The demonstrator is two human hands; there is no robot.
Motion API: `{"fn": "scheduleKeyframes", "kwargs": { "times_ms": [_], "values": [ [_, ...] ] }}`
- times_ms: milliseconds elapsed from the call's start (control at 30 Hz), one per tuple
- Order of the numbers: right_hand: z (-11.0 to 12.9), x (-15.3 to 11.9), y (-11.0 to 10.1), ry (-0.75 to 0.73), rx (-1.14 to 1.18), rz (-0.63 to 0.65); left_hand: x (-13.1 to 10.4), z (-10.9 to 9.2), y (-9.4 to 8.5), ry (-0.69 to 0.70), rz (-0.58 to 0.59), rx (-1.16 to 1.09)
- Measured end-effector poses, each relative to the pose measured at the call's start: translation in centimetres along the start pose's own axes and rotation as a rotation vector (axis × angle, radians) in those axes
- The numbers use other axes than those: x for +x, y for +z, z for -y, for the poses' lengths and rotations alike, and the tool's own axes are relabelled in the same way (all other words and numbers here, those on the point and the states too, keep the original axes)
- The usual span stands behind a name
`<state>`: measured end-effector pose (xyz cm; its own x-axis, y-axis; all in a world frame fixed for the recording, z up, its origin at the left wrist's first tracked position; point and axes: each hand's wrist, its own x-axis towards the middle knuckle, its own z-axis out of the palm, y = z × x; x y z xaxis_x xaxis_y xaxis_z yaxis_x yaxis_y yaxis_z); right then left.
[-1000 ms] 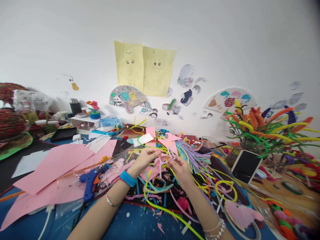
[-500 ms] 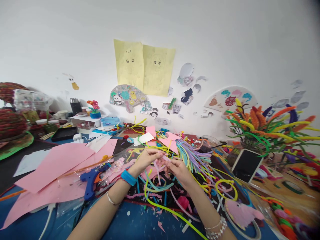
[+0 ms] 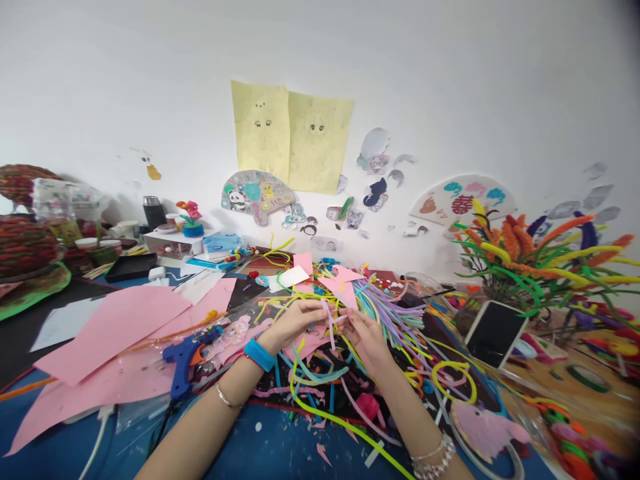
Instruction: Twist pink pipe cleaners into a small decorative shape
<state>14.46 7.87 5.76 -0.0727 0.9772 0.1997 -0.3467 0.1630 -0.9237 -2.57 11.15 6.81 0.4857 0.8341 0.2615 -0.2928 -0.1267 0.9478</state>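
- Over the middle of the cluttered table, a bent pale pink chenille stem hangs between both hands, one leg pointing down and another reaching sideways.
- Left hand: its grip is pinched together on the upper part of the stem; a blue wristband circles the wrist.
- Right hand: thumb and fingers are closed on the end of the sideways leg.
- Beyond the right hand, a bundle of lilac and turquoise chenille stems fans across the table.
- Left of the left forearm lies a blue hot-glue gun, near large pink sheets.
- At right, a smartphone leans beside orange and yellow chenille plants.
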Motion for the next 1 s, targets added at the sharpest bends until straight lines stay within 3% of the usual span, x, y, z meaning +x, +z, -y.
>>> {"fn": "scheduleKeyframes", "kwargs": {
  "times_ms": [167, 267, 367, 467, 533, 833, 1000],
  "values": [
    [-0.4, 0.1, 0.1, 0.035, -0.072, 0.033, -0.3, -0.1, 0.7, -0.006, -0.047, 0.025],
    [-0.8, 0.2, 0.3, -0.007, -0.129, -0.022, -0.2, 0.1, 1.1, 0.008, -0.105, 0.009],
    [-1.0, -0.2, 0.7, -0.17, -0.282, -0.052, 0.0, 0.3, 1.4, 0.02, -0.169, -0.015],
    [-0.8, -1.0, 1.1, -0.403, -0.593, 0.032, 0.1, 0.5, 1.7, 0.023, -0.204, -0.039],
    [-0.6, -1.4, 1.2, -0.471, -0.705, 0.06, 0.1, 0.5, 1.9, 0.022, -0.205, -0.05],
    [-0.3, -0.5, 0.5, -0.262, -0.436, -0.005, -0.1, -0.5, 1.0, -0.019, -0.122, 0.02],
    [-0.6, -0.2, 0.1, -0.278, -0.5, 0.0, -0.1, -0.5, -0.1, -0.1, -0.097, 0.189]
  ]
}}
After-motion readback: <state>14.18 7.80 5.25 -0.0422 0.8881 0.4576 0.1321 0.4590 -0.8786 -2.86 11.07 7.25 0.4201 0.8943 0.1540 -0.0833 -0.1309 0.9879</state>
